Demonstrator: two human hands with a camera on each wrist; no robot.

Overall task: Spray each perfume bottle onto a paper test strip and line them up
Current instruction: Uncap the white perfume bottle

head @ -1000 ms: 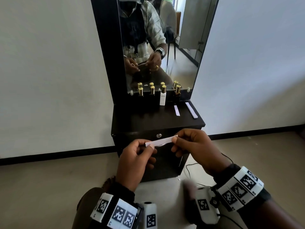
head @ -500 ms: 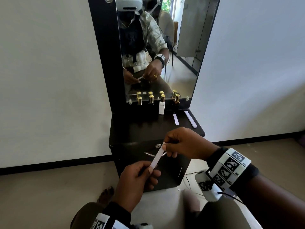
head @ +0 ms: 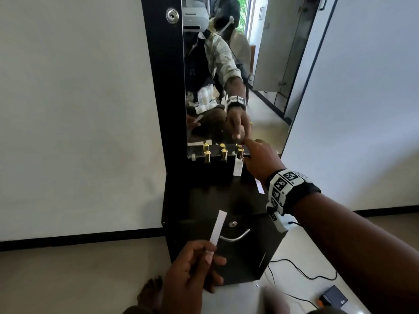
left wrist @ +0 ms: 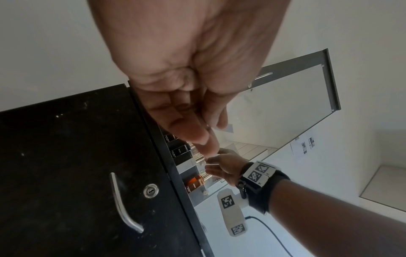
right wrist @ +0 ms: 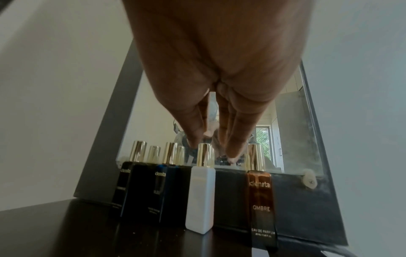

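My left hand (head: 210, 254) pinches the lower end of a white paper test strip (head: 218, 226), which stands tilted in front of the black dresser (head: 204, 200). Several gold-capped perfume bottles line the foot of the mirror: two dark ones (right wrist: 160, 191), a white one (right wrist: 201, 200) and an amber one (right wrist: 261, 208). My right hand (right wrist: 213, 147) reaches over the white bottle (head: 238, 168), thumb and straight fingers either side of its gold cap (right wrist: 205, 154) without gripping it. Another strip (head: 259, 186) lies on the dresser top, partly hidden by my right wrist.
The tall mirror (head: 226, 75) rises right behind the bottles. Below the top, the dresser door carries a metal handle (head: 235, 236) and a lock (head: 232, 224). A cable (head: 301, 275) and a small black device (head: 334, 300) lie on the floor to the right.
My right hand let go of the strip and reached forward to the bottles. The left hand kept the strip, which swung from level to nearly upright.
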